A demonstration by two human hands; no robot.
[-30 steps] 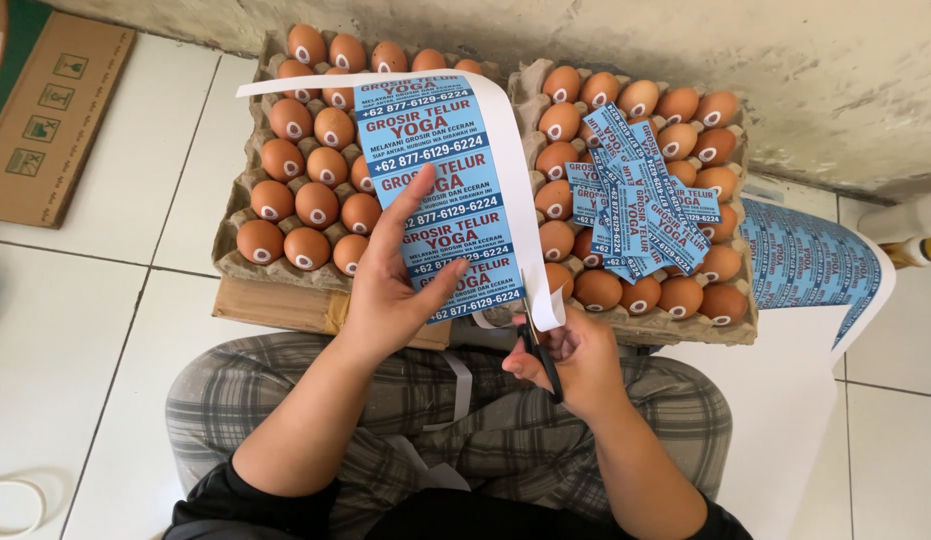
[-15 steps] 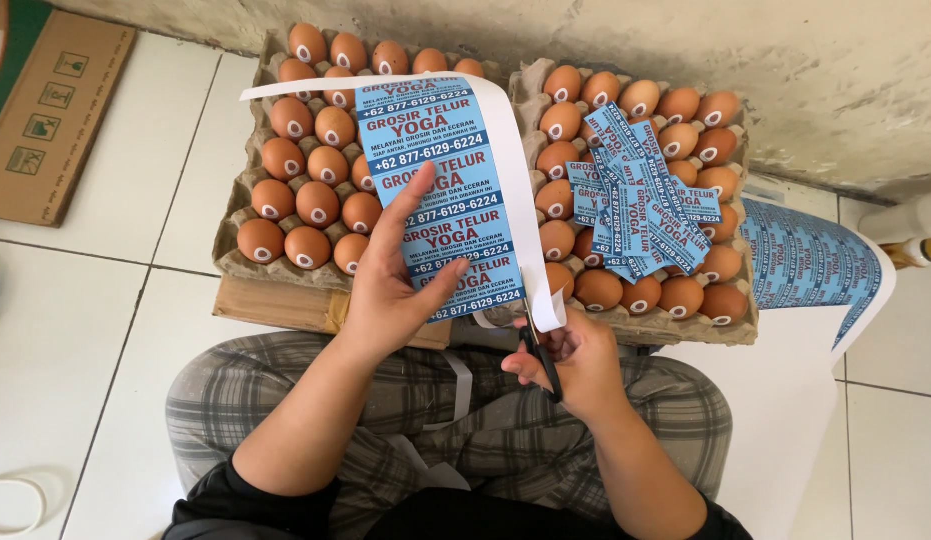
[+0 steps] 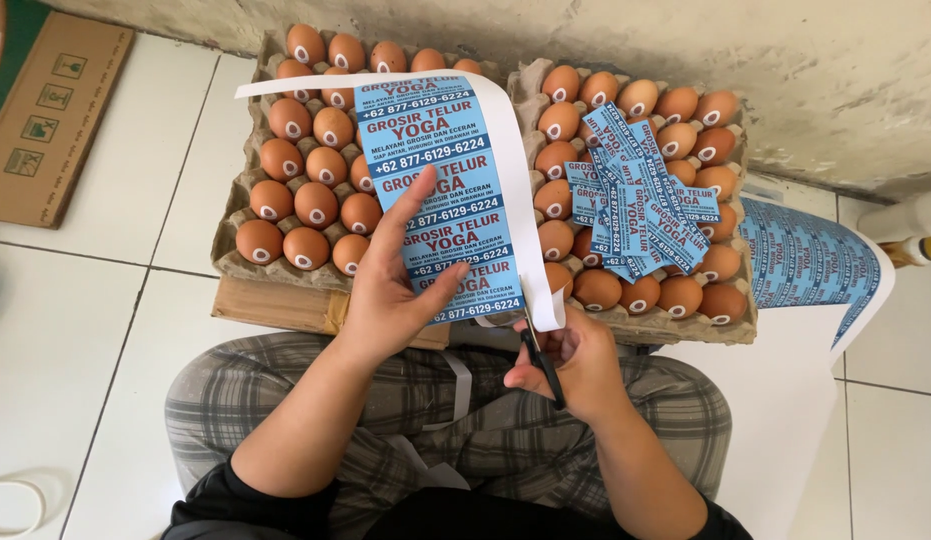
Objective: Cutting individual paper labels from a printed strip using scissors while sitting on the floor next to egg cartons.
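Observation:
My left hand (image 3: 397,285) holds a long paper strip (image 3: 450,190) printed with blue labels, thumb under it and fingers spread on its face. My right hand (image 3: 570,362) grips black scissors (image 3: 541,358), whose blades meet the strip's lower right edge. The strip arches over a tray of brown eggs (image 3: 295,185). A second egg tray (image 3: 640,175) on the right carries a pile of cut blue labels (image 3: 635,210).
A printed sheet of uncut blue labels (image 3: 820,265) lies on the white tiled floor at the right. A flat cardboard box (image 3: 45,115) rests at upper left. A rough grey wall (image 3: 785,70) runs behind the trays. My plaid-trousered legs (image 3: 285,400) are crossed below.

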